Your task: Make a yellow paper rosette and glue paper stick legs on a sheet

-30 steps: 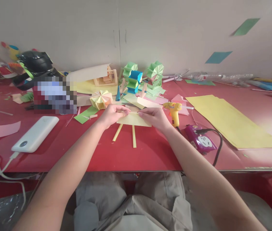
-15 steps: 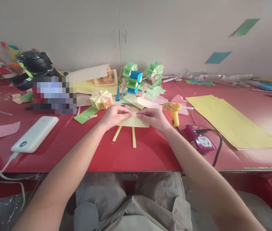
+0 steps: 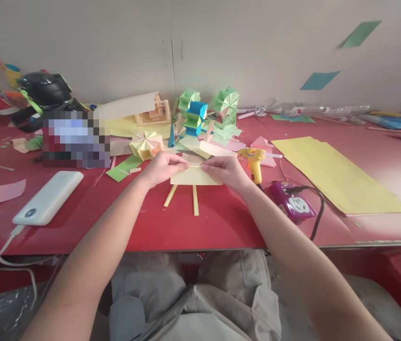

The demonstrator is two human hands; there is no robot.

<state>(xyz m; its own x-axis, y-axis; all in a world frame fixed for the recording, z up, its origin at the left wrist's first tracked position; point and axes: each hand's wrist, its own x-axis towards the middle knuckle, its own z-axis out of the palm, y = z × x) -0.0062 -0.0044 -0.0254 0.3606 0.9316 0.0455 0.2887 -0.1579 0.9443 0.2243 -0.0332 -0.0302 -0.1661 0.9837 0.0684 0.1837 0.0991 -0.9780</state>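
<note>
A pale yellow sheet of paper is pinched along its far edge by both hands. My left hand grips it near the left end, thumb and fingers pressed together. My right hand pinches the same edge farther right. Along that edge, between the thumbs, runs a narrow strip that looks folded or rolled. Two thin yellow paper strips, a left one and a right one, lie on the red table just below the sheet; its near edge meets or covers their far ends.
Beyond my hands stand a yellow-and-pink paper wheel and green and blue paper wheels among scraps. On the right are a yellow glue gun, a purple power socket and yellow sheets. A white power bank lies left.
The sheet's front face now shows more fully, and its left corner has come clear of my left hand. My left thumb has shifted slightly left along the edge; both hands keep their pinch.
</note>
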